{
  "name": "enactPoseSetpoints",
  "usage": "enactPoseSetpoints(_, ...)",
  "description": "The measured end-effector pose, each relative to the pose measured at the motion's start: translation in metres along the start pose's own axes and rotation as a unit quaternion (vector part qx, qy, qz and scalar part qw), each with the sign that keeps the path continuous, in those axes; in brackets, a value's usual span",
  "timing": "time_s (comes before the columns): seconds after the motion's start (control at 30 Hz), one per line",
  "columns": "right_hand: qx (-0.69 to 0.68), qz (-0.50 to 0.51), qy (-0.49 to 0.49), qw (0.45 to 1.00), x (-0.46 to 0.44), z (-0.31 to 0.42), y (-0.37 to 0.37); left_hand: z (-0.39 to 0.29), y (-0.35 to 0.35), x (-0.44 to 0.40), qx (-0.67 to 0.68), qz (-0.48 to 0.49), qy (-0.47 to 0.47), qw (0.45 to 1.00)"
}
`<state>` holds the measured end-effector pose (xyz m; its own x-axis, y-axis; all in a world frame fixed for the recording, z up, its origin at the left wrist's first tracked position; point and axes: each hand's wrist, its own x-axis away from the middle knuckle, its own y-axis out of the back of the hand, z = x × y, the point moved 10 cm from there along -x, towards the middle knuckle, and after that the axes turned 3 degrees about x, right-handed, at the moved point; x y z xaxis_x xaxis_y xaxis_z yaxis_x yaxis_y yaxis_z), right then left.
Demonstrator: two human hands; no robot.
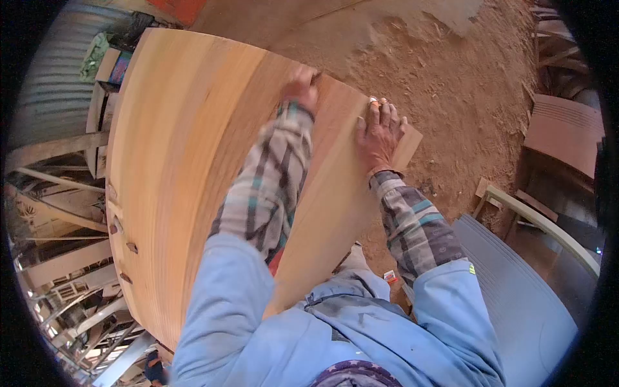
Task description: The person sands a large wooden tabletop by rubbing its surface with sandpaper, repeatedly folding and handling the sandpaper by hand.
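Above the dirt floor (471, 129) lies a wooden panel (187, 148) — the right hand (381, 137) rests near its corner, fingers spread; the left hand (300, 90), blurred, is by the far edge — I cannot tell its grip.

2 arms (264, 180) stretched forward | left hand (300, 89) blurred | right hand (382, 138) palm-down, fingers (385, 113) slightly spread

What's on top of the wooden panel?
On the wooden panel, the right hand rests near one corner; the blurred left hand is at the far edge. Dark spots show near its left edge. Anything beneath the left sleeve is hidden.
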<state>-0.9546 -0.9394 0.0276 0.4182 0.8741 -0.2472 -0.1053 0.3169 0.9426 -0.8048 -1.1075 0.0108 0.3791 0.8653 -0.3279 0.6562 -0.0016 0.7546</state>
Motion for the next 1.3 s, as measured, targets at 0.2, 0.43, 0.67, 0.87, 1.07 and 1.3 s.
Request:
enactPoseSetpoints(0.2, 0.008, 0.002, 0.010, 1.000, 0.005, 0.002, 0.001, 0.007, 0.172, 0.256, 0.032, 0.030, 0.049, 0.998)
enactPoseSetpoints(0.43, 0.026, 0.013, 0.002, 1.000, 0.006, 0.004, -0.006, 0.028, 0.204, 0.301, 0.035, -0.029, 0.256, 0.966)
enactPoseSetpoints(0.67, 0.029, 0.000, 0.018, 0.999, 0.009, 0.003, -0.003, 0.017, 0.088, 0.135, 0.028, -0.045, 0.123, 0.991)
enactPoseSetpoints(0.87, 0.025, 0.002, 0.010, 1.000, 0.009, 0.003, -0.010, 0.051, 0.203, 0.325, 0.060, -0.008, 0.242, 0.968)
enactPoseSetpoints(1.07, 0.037, -0.010, 0.010, 0.999, 0.006, -0.003, -0.012, 0.042, 0.234, 0.352, -0.033, -0.008, 0.210, 0.977)
enactPoseSetpoints(1.3, 0.058, -0.015, 0.008, 0.998, 0.003, 0.001, -0.003, 0.014, 0.004, 0.027, 0.102, -0.073, 0.004, 0.992)
